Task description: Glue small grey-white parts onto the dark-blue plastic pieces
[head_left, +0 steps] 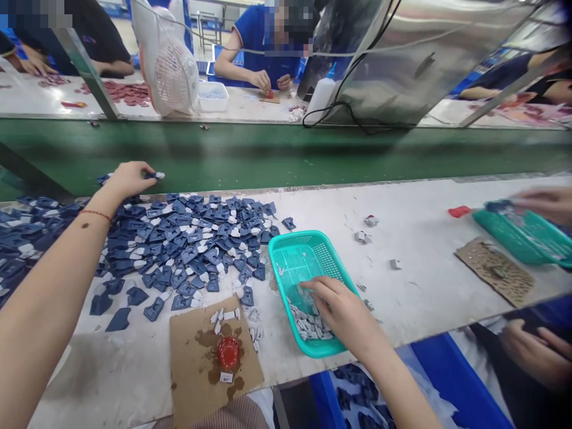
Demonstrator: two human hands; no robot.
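Note:
My left hand (133, 180) is stretched over the far edge of a heap of dark blue flat pieces (196, 229) with white tabs. Its fingers pinch one blue piece with a white tab (155, 176). My right hand (337, 307) reaches into a green plastic basket (333, 253), fingers bent down; what they hold, if anything, I cannot make out. Small white parts (310, 326) lie in the basket's near end. Left of it, a wet-stained cardboard sheet (192, 369) carries a round red object (228, 353), a small white part (226, 377) below it and several more above.
Small scraps (363, 237) are scattered right of the basket. Farther right are another person's hand (552, 202), a second green basket (513, 238) and cardboard (496, 271). A green strip (268, 152) runs behind the table (415, 214); co-workers sit beyond. Blue bins (451, 369) stand below.

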